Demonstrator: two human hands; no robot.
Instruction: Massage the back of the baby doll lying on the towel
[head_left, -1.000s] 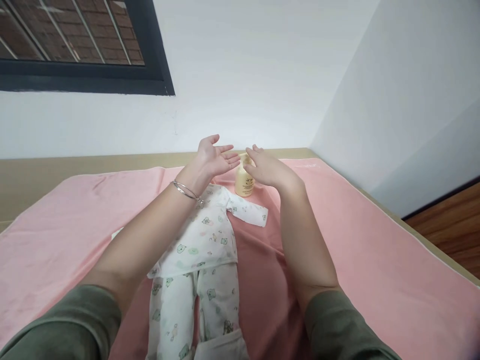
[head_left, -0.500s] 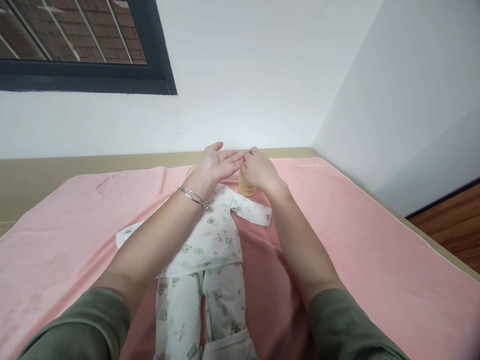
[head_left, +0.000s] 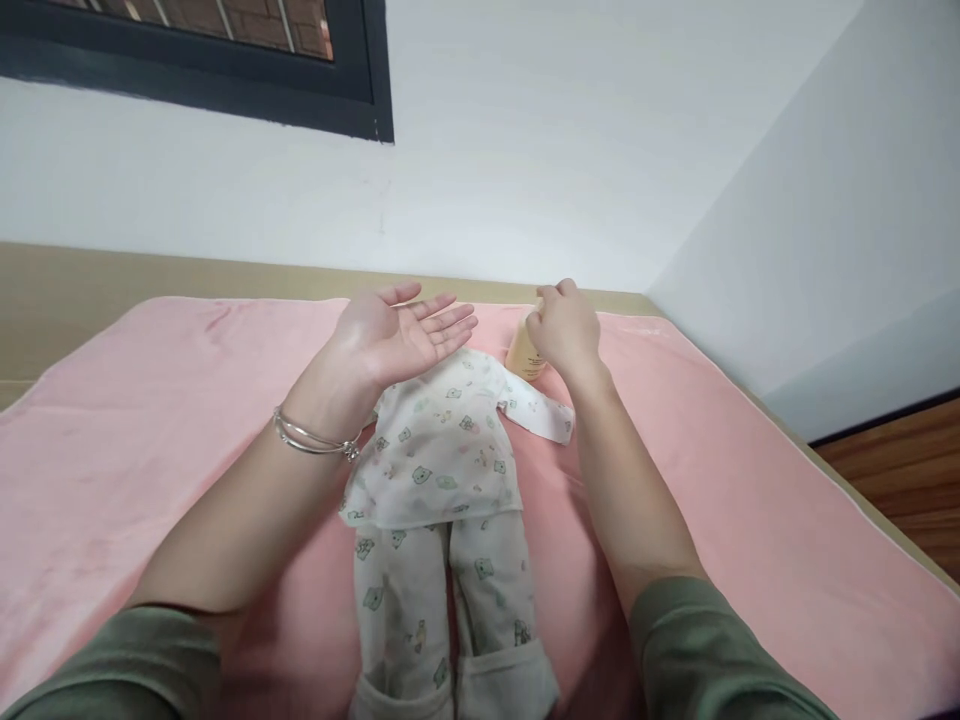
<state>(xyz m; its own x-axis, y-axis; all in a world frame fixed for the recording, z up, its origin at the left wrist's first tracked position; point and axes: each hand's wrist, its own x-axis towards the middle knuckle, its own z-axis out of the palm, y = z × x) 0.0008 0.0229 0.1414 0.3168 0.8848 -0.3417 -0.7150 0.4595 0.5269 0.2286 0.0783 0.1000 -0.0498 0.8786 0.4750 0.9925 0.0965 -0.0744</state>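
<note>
My left hand point(head_left: 405, 335) is held palm up with its fingers spread, and nothing lies in it. My right hand point(head_left: 566, 330) is closed around the upper part of a yellow bottle point(head_left: 523, 357), whose top is mostly hidden by the fingers. A small white top point(head_left: 442, 450) with printed animals lies flat below the hands, one sleeve stretched out under the bottle. Matching white trousers point(head_left: 491, 590) with turned-up cuffs lie below its hem. Under everything is a pink cloth point(head_left: 750, 480).
A wooden ledge point(head_left: 135, 275) runs along the white wall point(head_left: 525, 150) behind the cloth. A dark window frame point(head_left: 352, 100) is at the upper left, and a brown wooden panel point(head_left: 900, 470) stands at the right.
My left hand has drawn away to the left from my right hand, so the two are apart. My right hand and the bottle appear farther right. The view has shifted.
</note>
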